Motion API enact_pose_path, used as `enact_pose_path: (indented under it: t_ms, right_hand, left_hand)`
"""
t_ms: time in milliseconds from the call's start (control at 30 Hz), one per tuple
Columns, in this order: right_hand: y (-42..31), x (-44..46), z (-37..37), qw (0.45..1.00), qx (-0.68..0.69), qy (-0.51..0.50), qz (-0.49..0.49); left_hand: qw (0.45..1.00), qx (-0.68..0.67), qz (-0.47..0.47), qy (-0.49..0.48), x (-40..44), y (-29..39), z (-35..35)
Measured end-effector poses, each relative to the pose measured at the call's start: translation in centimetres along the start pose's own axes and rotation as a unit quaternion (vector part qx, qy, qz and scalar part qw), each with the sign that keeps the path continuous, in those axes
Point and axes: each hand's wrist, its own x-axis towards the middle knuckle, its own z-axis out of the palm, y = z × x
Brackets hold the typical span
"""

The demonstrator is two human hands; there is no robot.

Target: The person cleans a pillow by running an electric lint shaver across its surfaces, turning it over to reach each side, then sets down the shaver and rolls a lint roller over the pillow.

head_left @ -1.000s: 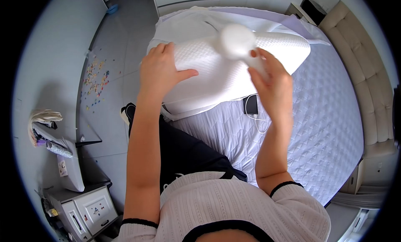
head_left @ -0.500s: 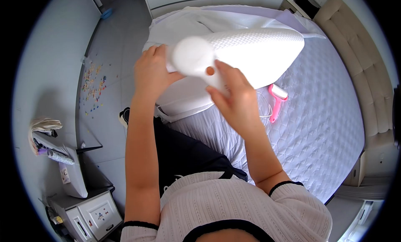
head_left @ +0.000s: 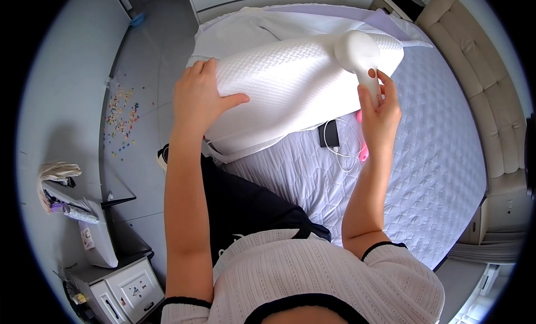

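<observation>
A white pillow (head_left: 279,81) with a woven-textured cover lies tilted across the bed in front of me. My left hand (head_left: 204,98) grips its left end, fingers over the far edge and thumb along the near face. In my right hand (head_left: 381,103) is a white fabric shaver (head_left: 358,51), held by its handle with the thumb and fingers near a round brown button. Its wide round head is over the pillow's right part; whether it touches the cover I cannot tell. Under my right wrist a pink-handled lint roller (head_left: 364,152) is mostly hidden.
A black phone-like device (head_left: 329,135) with a white cable (head_left: 353,155) lies on the quilted mattress (head_left: 430,156). White bedding (head_left: 229,42) is bunched behind the pillow. A padded headboard (head_left: 474,84) stands right. Small colourful pieces (head_left: 120,120) lie scattered on the floor; a white cabinet (head_left: 134,290) stands lower left.
My right hand has carried the fabric shaver rightward, from the pillow's left end to its right part. My left hand stays on the pillow's left end. The black device is now uncovered.
</observation>
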Motion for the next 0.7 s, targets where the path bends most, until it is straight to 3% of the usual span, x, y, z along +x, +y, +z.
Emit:
enact_pose_path:
  t_ms: [133, 233, 333, 400, 500, 700]
  right_hand:
    - [-0.6, -1.9, 2.2, 0.992, 0.089, -0.043, -0.081]
    - [-1.8, -5.0, 4.5, 0.975, 0.073, -0.103, -0.181]
    - [-3.1, -7.0, 6.0, 0.957, 0.103, -0.163, -0.218]
    - [-1.7, -7.3, 7.3, 0.954, 0.13, -0.171, -0.208]
    - [0.9, -6.8, 8.2, 0.961, 0.137, -0.093, -0.22]
    - [7.1, -5.7, 8.9, 0.981, 0.178, 0.004, -0.074]
  left_hand:
    - [1.0, -0.001, 0.002, -0.002, 0.1, -0.2, 0.0]
    - [1.0, -0.003, 0.003, -0.015, 0.3, -0.6, 0.3]
    - [0.997, 0.014, 0.074, 0.013, 0.1, -1.6, 0.8]
    - [0.998, 0.0, 0.065, -0.019, 0.0, -1.6, 0.3]
    - [0.997, 0.006, 0.036, -0.062, 0.0, -0.9, -0.9]
    - [0.997, 0.002, 0.037, -0.061, 0.2, -0.9, -0.5]
